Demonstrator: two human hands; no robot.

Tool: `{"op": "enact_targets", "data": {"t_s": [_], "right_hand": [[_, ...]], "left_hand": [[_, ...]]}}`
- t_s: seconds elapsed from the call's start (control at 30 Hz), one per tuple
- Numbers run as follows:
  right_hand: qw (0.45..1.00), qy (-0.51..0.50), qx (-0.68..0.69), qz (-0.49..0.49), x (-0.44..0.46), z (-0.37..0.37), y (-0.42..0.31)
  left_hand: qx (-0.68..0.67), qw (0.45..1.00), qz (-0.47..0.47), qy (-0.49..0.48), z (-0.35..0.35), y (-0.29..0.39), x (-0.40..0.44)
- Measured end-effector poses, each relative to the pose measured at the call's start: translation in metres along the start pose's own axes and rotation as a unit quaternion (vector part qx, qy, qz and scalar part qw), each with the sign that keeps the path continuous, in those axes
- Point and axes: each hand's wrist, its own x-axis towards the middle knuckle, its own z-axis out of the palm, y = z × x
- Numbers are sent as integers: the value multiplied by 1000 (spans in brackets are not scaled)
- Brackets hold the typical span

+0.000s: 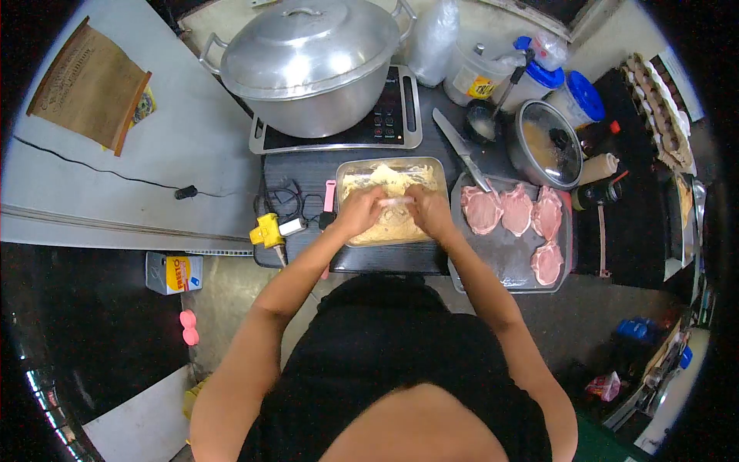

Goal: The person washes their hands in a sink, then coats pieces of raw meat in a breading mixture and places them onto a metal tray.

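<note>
Both hands are over a metal tray (pixel 392 240) of pale yellow crumbly coating. My left hand (pixel 361 211) and my right hand (pixel 428 209) pinch the two ends of a thin pale pink piece, which looks like a slice of meat (pixel 396 201), just above the coating. To the right, a grey tray (pixel 493 271) holds several raw pink meat slices (pixel 481 209). A knife (pixel 460 148) rests with its handle on that tray's upper edge.
Behind the tray, a large lidded pot (pixel 312 61) stands on an induction cooker (pixel 396 115). A glass-lidded pot (pixel 548 144), ladle (pixel 504 96) and plastic tubs (pixel 471 73) sit at the back right. Cables and a yellow plug (pixel 267 230) lie left.
</note>
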Motion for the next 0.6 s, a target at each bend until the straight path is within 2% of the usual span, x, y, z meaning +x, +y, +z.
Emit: {"op": "enact_targets", "data": {"t_s": [0.03,0.13,0.2,0.27,0.37,0.43,0.6], "right_hand": [[998,22,-41,-50,-9,8,1],[994,2,-33,-102,-25,21,4],[997,-5,-10,-77,-30,28,4],[997,-28,4,-73,-32,27,5],[984,-1,-33,-177,-27,40,20],[985,-28,-23,-166,-26,48,23],[994,-44,24,-100,-16,53,22]], "left_hand": [[22,999,29,-22,0,-2,-8],[87,990,100,-42,16,-17,-27],[121,982,122,-77,19,-20,-31],[114,982,110,-98,18,-19,-30],[136,980,112,-96,15,-10,-33],[175,972,135,-72,21,-11,-36],[169,973,102,-122,22,-25,-28]]}}
